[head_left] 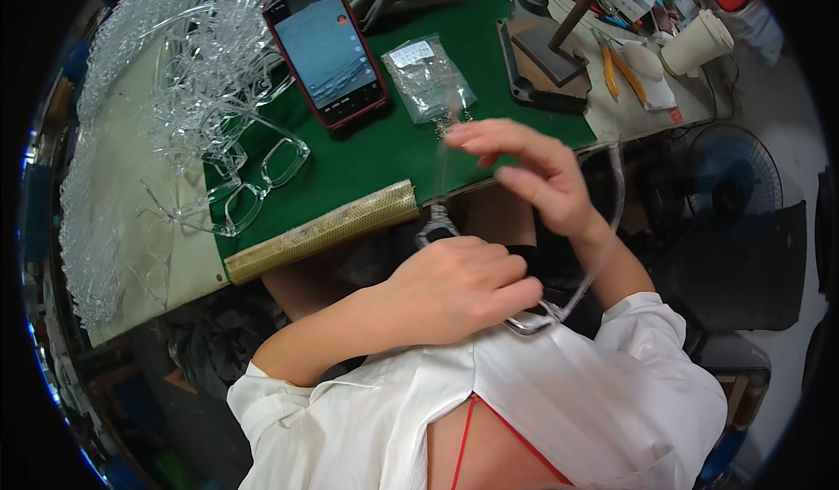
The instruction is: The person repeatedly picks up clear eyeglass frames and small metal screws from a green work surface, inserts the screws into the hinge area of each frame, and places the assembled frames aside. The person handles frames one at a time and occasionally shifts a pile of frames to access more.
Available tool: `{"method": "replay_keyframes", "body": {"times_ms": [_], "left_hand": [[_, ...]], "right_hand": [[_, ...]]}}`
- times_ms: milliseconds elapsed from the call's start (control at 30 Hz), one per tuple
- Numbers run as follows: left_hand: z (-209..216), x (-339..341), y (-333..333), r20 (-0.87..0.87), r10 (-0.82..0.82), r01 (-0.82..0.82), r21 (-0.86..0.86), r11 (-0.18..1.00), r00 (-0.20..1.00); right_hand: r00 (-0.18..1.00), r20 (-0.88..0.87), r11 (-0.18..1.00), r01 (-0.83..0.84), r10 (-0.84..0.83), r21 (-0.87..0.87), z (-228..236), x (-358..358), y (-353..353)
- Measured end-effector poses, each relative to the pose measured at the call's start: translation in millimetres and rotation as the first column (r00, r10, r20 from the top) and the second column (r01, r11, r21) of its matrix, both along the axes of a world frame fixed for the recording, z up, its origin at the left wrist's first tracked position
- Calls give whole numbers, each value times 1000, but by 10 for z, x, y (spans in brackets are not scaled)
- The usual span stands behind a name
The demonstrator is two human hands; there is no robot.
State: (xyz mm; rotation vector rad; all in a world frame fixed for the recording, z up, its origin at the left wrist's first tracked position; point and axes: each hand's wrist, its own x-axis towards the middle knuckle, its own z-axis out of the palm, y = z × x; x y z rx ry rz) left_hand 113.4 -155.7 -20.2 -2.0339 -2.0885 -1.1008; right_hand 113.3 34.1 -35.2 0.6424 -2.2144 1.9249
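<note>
Across my lap, below the table edge, my left hand (468,287) is wrapped round a clear plastic eyeglass frame (535,320). One clear temple (619,184) of it sticks up past my right wrist; another points up toward the green mat. My right hand (537,171) hovers at the mat's front edge, its thumb apart from the outstretched fingers and nothing visible between them. Its fingertips are beside a scatter of tiny metal pieces (443,128), too small to name. Those pieces lie by the mouth of a clear plastic bag (428,75) with a white label.
A green mat (350,162) covers part of the table, with a phone (328,53) and a gold patterned roll (323,232) along its edge. Clear eyeglass frames (210,79) pile up at left. A metal press stand (546,62), orange-handled pliers (620,71) and a white cup (697,43) stand right.
</note>
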Motion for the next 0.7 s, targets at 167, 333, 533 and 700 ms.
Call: {"method": "replay_keyframes", "body": {"times_ms": [167,333,533,700], "left_hand": [[-204,-184,-234,-176,314,-330,-69,941,933],[-231,-313,-436,-148,462,-472,-43,880,874],[-255,-356,-355,-37,464,-453,162,876,885],[-261,-375,-324,62,461,-461,244,853,885]], "right_hand": [[943,-15,876,314,-331,367,-121,-176,641],[961,-96,794,268,-259,546,-232,-110,737],[973,-143,787,230,-180,572,-284,-202,681],[995,-95,829,85,-38,553,-278,-382,651]]}}
